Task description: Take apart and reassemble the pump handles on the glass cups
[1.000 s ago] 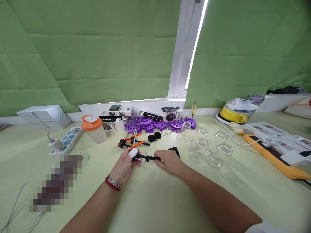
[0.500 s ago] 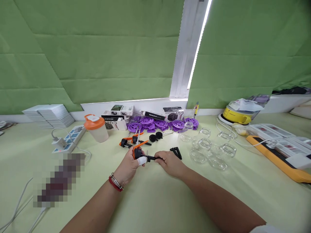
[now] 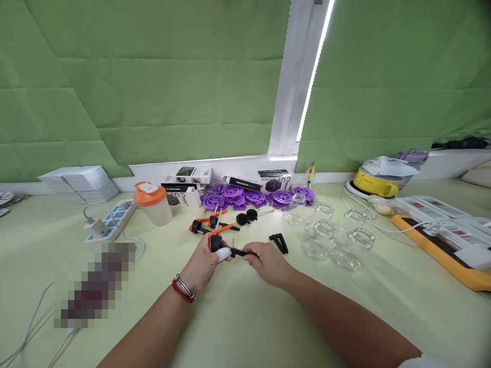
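Observation:
My left hand (image 3: 203, 263), with a white wrap on the thumb, is closed around a black-and-orange part (image 3: 216, 242) at the middle of the table. From it a black rod (image 3: 238, 252) points right, and my right hand (image 3: 264, 258) pinches its far end. Two similar black-and-orange parts (image 3: 197, 226) lie just behind my left hand. Beyond the hands are two round black pieces (image 3: 242, 219). A pair of short black pieces (image 3: 279, 243) rests right of my right fingers.
Purple wheel-shaped parts (image 3: 282, 198) and boxes (image 3: 274, 181) line the back. Clear glass jars (image 3: 322, 230) stand at right, near an orange-edged tray (image 3: 437, 258). An orange-lidded shaker (image 3: 153, 204), a power strip (image 3: 115, 221) and cables are at left.
The view has shifted very slightly. My right fingers have moved a little along the rod's end, and the held part has tilted slightly; both hands keep their grip.

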`<state>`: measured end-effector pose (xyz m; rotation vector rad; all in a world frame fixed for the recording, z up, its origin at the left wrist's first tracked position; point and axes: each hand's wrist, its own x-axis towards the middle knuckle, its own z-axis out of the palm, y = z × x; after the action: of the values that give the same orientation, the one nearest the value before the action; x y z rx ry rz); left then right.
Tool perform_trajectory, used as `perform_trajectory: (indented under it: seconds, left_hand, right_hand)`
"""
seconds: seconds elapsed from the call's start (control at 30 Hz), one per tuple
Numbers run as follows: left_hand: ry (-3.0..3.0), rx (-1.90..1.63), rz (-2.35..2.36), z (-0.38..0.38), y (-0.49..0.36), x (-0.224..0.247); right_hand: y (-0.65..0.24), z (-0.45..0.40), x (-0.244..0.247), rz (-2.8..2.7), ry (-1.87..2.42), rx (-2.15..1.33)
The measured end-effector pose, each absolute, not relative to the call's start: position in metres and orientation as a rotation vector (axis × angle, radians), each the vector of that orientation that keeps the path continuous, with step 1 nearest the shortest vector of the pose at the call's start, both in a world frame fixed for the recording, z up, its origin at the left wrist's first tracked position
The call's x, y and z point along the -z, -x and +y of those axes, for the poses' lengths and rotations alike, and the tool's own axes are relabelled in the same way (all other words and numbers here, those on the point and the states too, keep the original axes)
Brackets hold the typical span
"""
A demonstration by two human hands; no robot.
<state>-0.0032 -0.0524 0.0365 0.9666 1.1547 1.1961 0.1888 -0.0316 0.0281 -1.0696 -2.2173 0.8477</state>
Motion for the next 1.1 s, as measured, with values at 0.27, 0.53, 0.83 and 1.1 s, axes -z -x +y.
perform_trajectory:
  seconds: [0.27,0.53,0.83,1.1]
  left_hand:
    - [-0.987,-1.19,1.135,-0.053,0.006,-0.034]
    - [-1.053,-1.201,1.155,-0.054,0.005,-0.038]
    - [-1.24,-1.524,1.183,-0.06,-0.001,-0.042]
    - [-1.718,-1.691,1.028,-0.069,-0.004,-0.038]
  right_hand:
    - [-0.187,-0.03,-0.021,-2.158,1.06,-0.903]
    - [-0.184,-0.031,-0.004,-1.909,1.039,-1.218]
    - [-0.167,-0.045,-0.006,-1.641,0.928,-1.597]
    - [-0.156,-0.064,-0.029,-1.446,0.744,-1.801]
